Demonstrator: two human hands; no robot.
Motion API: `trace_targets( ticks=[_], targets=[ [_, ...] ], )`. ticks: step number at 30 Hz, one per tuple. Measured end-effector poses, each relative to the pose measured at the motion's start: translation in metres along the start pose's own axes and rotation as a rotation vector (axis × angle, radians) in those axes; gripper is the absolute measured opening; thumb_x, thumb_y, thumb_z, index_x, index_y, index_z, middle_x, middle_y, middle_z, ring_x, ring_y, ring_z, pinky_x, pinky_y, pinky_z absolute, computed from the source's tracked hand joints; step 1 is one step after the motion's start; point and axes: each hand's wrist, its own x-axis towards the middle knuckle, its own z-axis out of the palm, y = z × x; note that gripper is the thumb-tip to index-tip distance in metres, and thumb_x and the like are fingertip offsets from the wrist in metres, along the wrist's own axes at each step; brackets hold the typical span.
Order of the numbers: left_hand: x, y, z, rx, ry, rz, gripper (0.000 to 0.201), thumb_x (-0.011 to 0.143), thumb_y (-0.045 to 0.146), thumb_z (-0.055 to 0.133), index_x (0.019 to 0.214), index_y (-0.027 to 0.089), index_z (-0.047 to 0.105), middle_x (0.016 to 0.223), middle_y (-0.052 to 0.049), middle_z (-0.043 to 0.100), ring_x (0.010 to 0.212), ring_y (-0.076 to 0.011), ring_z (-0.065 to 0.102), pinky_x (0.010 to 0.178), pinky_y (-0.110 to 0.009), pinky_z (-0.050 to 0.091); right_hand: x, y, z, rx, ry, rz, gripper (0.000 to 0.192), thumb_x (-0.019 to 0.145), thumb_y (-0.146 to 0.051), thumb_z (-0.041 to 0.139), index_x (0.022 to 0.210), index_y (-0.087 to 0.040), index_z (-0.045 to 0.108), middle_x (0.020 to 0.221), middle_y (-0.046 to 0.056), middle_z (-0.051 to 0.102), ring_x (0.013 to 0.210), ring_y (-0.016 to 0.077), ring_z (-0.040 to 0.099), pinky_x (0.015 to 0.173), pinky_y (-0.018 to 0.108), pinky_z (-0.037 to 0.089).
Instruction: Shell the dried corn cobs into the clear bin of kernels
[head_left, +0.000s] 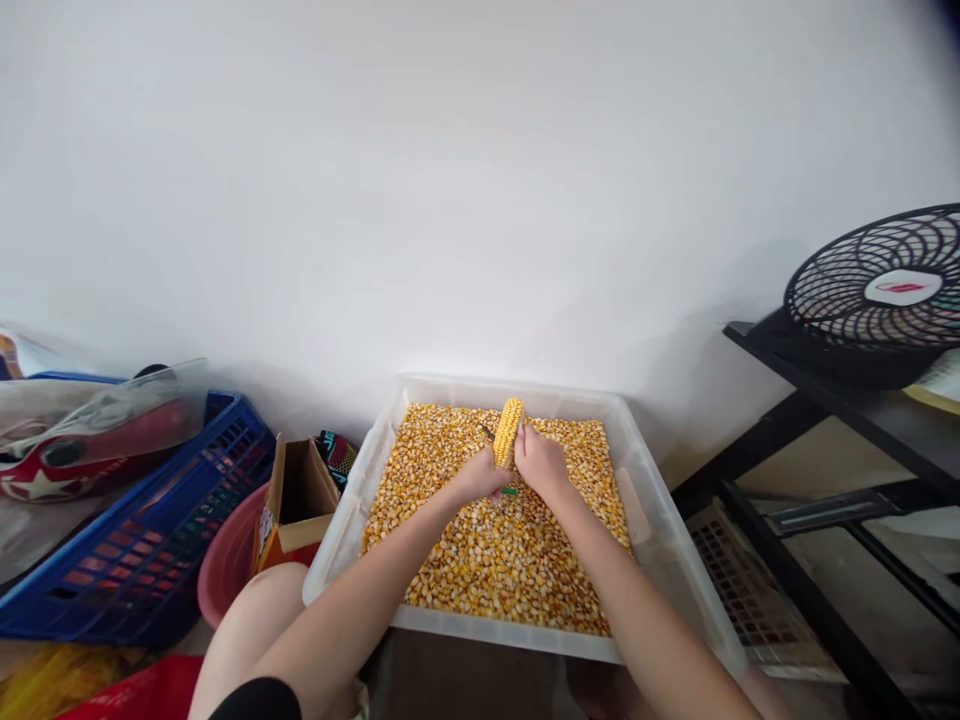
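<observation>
An ear of corn (pixel 508 432), still covered in yellow kernels, stands tilted over a clear plastic bin (pixel 660 505). My left hand (pixel 484 476) is closed round its lower end. Against the cob's right side, my right hand (pixel 541 459) presses with curled fingers. A small green piece (pixel 510 491) shows just below my left hand, and a thin dark tip (pixel 487 432) pokes out above it; I cannot tell whether they belong to one tool. Loose corn kernels (pixel 495 570) fill much of the bin beneath both hands.
To the left are a blue plastic basket (pixel 142 535) with bagged items, a pink basin (pixel 229 555) and an opened cardboard box (pixel 300 500). On the right, a black fan (pixel 862 290) rests on a dark frame (pixel 780 570). A white wall (pixel 480 200) rises behind the bin.
</observation>
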Motion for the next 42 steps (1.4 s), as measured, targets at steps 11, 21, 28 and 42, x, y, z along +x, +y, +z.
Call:
trace_targets(
  ticks=[11, 21, 28, 42],
  targets=[
    [0.006, -0.013, -0.005, 0.108, -0.031, -0.033, 0.007, 0.058, 0.013, 0.045, 0.058, 0.013, 0.052, 0.041, 0.001, 0.051, 0.039, -0.0115, 0.052, 0.040, -0.020, 0.043, 0.001, 0.004, 0.005, -0.062, 0.011, -0.082, 0.032, 0.088, -0.026, 0.028, 0.083, -0.015, 0.058, 0.074, 0.009, 0.064, 0.065, 0.0178, 0.058, 0.062, 0.027, 0.032],
    [0.003, -0.007, -0.006, 0.002, -0.052, 0.005, 0.016, 0.060, 0.013, 0.043, 0.044, 0.013, 0.047, 0.039, -0.001, 0.050, 0.036, -0.0110, 0.050, 0.039, -0.021, 0.043, 0.002, 0.006, 0.000, 0.047, -0.002, -0.075, 0.030, 0.090, -0.029, 0.026, 0.088, -0.016, 0.053, 0.076, 0.007, 0.063, 0.067, 0.0164, 0.056, 0.057, 0.026, 0.027],
    [0.000, -0.005, -0.004, 0.020, -0.068, -0.022, 0.018, 0.061, 0.014, 0.044, 0.043, 0.013, 0.048, 0.039, -0.001, 0.050, 0.038, -0.0103, 0.050, 0.041, -0.020, 0.044, 0.003, 0.011, 0.002, 0.071, -0.035, -0.089, 0.024, 0.086, -0.026, 0.032, 0.087, -0.016, 0.054, 0.074, 0.007, 0.061, 0.063, 0.0154, 0.053, 0.057, 0.025, 0.025],
    [-0.002, -0.003, 0.002, -0.357, -0.170, -0.045, 0.025, 0.069, 0.024, 0.050, 0.048, 0.013, 0.047, 0.039, 0.000, 0.051, 0.033, -0.0072, 0.042, 0.040, -0.021, 0.037, 0.013, 0.019, 0.024, 0.808, 0.029, 0.078, 0.026, 0.075, -0.033, 0.040, 0.053, -0.019, 0.038, 0.048, -0.004, 0.039, 0.050, 0.0108, 0.038, 0.050, 0.023, 0.024]
  ],
)
